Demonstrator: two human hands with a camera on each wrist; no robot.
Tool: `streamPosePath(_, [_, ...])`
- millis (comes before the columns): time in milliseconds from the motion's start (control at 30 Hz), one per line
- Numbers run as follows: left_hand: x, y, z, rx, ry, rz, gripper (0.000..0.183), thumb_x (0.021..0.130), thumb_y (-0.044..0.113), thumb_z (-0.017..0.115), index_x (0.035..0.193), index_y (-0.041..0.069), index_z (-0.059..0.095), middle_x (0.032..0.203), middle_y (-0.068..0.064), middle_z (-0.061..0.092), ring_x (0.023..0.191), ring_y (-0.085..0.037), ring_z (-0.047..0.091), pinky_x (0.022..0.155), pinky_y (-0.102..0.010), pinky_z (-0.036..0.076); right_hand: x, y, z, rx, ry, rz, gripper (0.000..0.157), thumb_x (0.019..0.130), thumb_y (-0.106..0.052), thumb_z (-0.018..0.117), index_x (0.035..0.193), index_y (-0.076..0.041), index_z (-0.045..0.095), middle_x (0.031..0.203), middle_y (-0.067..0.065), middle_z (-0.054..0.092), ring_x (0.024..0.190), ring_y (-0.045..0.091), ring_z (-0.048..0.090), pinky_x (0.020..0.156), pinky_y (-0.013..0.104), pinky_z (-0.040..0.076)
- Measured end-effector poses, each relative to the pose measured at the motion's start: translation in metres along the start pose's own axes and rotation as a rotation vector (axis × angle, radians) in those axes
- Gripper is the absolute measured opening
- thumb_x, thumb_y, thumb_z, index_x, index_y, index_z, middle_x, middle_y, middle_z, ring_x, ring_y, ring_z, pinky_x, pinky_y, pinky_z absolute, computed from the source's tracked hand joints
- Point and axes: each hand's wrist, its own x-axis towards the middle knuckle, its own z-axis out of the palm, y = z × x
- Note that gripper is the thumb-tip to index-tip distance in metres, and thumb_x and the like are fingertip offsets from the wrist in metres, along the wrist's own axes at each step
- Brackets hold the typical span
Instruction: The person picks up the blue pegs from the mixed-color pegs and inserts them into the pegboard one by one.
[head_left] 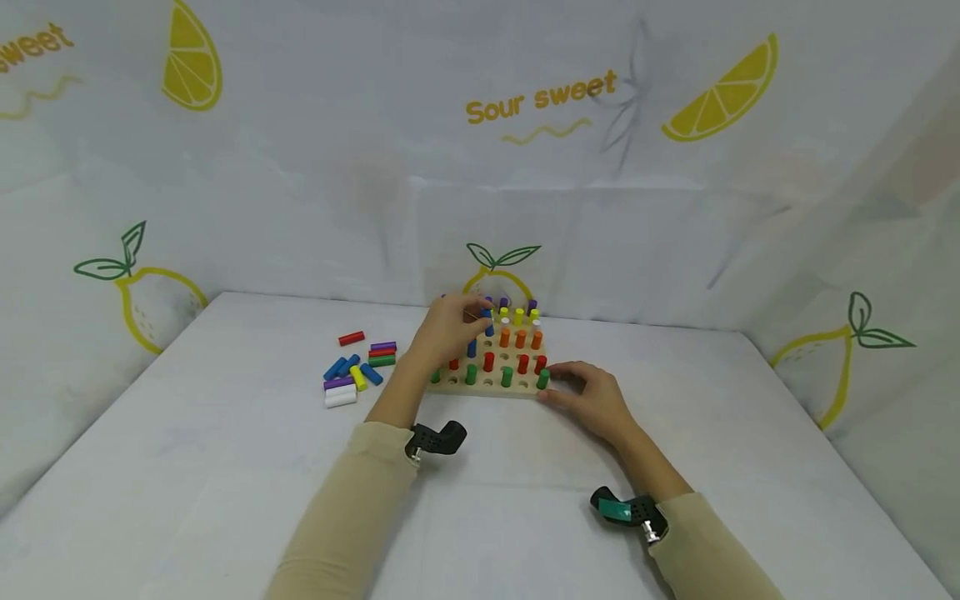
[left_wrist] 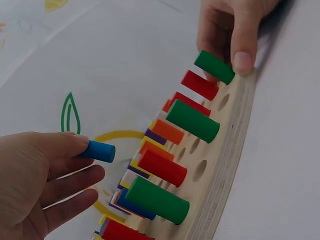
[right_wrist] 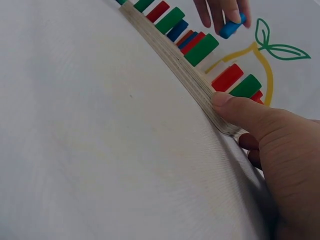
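Observation:
My left hand pinches a blue peg between thumb and forefinger, above the back part of a wooden pegboard. In the left wrist view its other fingers are spread and the peg is apart from the board. Rows of green, red, blue, orange, white, yellow and purple pegs stand in the board, with several bare holes among them. My right hand grips the board's front right corner, its thumb on the front edge beside a green peg; some of its fingers are hidden behind the corner.
Left of the board lies a loose group of pegs, among them a red peg, a green peg, a yellow peg and a white peg. A white cloth with printed lemons hangs behind the white table.

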Motion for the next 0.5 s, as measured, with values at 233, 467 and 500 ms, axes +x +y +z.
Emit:
streamPosePath(233, [0.003,-0.01,0.012,-0.008,-0.029,-0.004,0.028,0.098,0.02,0.068,0.124,0.011,0.071,0.11,-0.006,0.076,0.103,-0.022,0.071,0.091,-0.038,0.059,-0.001,0.001,-0.001,-0.007,0.013,-0.007,0.051,0.085,-0.033,0.081,0.128,-0.009,0.068,0.132,0.012,0.068,0.131,0.033,0.057,0.114,0.054,0.043])
streamPosePath(467, [0.003,-0.018,0.017,0.033,-0.048,-0.051,0.026,0.097,0.021,0.068,0.123,0.015,0.072,0.112,-0.004,0.074,0.105,-0.021,0.069,0.093,-0.038,0.059,0.0,0.0,0.001,0.006,0.008,-0.01,0.052,0.085,-0.033,0.082,0.128,-0.008,0.067,0.131,0.013,0.068,0.131,0.033,0.057,0.114,0.053,0.043])
streamPosePath(500, [0.002,-0.019,0.017,0.04,-0.054,-0.056,0.026,0.097,0.021,0.068,0.123,0.016,0.072,0.112,-0.003,0.074,0.105,-0.02,0.069,0.093,-0.038,0.058,0.0,0.0,0.001,0.006,0.007,-0.01,0.052,0.085,-0.032,0.082,0.128,-0.008,0.067,0.131,0.013,0.068,0.131,0.033,0.057,0.114,0.053,0.043])
